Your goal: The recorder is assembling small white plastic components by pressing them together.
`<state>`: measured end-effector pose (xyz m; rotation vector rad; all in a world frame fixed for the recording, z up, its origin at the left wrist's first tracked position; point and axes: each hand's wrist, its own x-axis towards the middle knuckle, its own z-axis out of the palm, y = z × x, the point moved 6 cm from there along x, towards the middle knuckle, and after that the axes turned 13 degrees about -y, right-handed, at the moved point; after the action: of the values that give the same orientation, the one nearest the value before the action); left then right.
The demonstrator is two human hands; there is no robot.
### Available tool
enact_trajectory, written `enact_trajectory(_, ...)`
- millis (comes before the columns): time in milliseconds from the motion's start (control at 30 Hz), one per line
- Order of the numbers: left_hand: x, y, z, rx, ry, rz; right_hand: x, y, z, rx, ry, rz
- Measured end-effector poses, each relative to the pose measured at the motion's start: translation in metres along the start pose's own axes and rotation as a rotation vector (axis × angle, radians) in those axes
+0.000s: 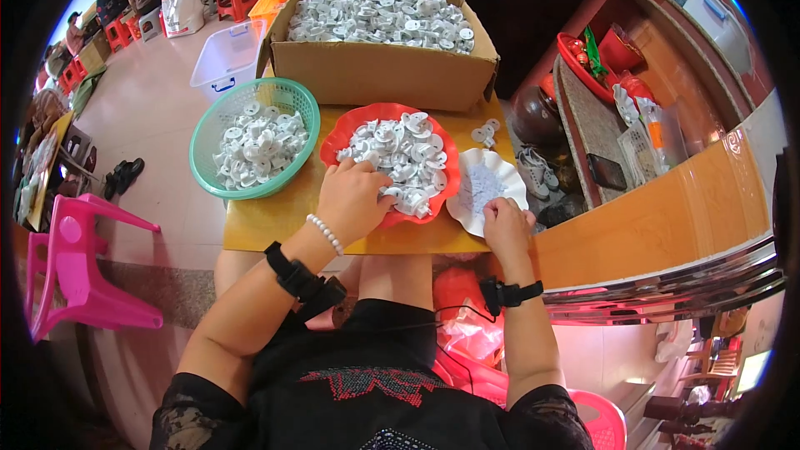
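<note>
White plastic parts [404, 154], small round pieces with raised stubs, lie heaped in a shallow red tray [337, 137] with a scalloped rim, in the middle of a small yellow bench [267, 221]. The left hand [354, 200] lies palm down on the near side of the heap; its fingers curl down into the parts, so their tips are hidden and I cannot tell whether the grip has closed on a piece. The right hand [507, 225] rests on the near edge of a white scalloped dish [467, 200] just right of the tray, fingers drawn together; whatever they pinch is too small to make out. The dish holds fine pale bits, too small to resolve.

Left of the tray a green mesh basket [208, 129] carries more of the same white pieces. Behind both, a brown cardboard box [375, 71] stands open, filled to the brim with them. A few loose parts lie by the box's right corner.

Black bands wrap both wrists, and a white bead bracelet [325, 233] sits on the left one. A pink plastic chair [75, 267] stands at the left, partly cut off by the dark rim.
</note>
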<state>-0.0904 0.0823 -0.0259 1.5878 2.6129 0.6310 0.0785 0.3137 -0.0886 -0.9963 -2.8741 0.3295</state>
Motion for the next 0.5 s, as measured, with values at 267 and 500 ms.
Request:
enact_trajectory(267, 0.014, -0.003, 0.021, 0.030, -0.089, -0.091, 0.007, 0.010, 0.002, 0.075, 0.077, 0.026)
enact_trajectory(500, -0.003, -0.021, -0.001, -0.503, 0.064, -0.072, 0.007, 0.013, -0.005, 0.341, 0.100, -0.009)
